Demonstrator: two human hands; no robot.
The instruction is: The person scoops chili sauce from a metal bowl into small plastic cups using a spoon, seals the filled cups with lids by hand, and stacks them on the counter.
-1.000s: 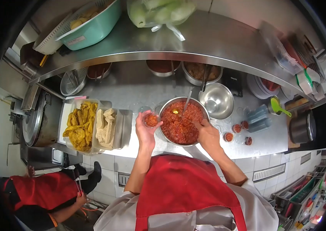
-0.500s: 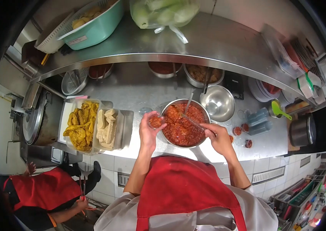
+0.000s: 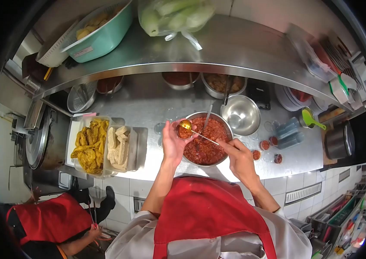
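My left hand (image 3: 172, 146) holds a small see-through plastic cup (image 3: 187, 135) with red chili sauce in it, at the left rim of a steel mixing bowl (image 3: 231, 134). Thick red chili sauce (image 3: 209, 151) fills much of that bowl. In my right hand (image 3: 240, 160) is the handle of a metal spoon (image 3: 205, 137); its shiny round head lies over the cup's mouth. A second utensil with a metal handle (image 3: 208, 115) leans in the sauce. To the right of my right hand stand several small filled cups (image 3: 264, 145).
Behind the sauce stands a steel bowl (image 3: 240, 115). Stacked plastic cups (image 3: 290, 134) lie to the right. Tubs of yellow pieces (image 3: 90, 146) and pale strips (image 3: 118, 147) sit left. A metal shelf (image 3: 226, 47) overhangs the counter. A co-worker in a red apron (image 3: 44, 218) holds tongs at lower left.
The spoon has risen from the sauce to the cup in my left hand. Both hands are closer together. The co-worker's tongs have shifted slightly, and the view has moved a little.
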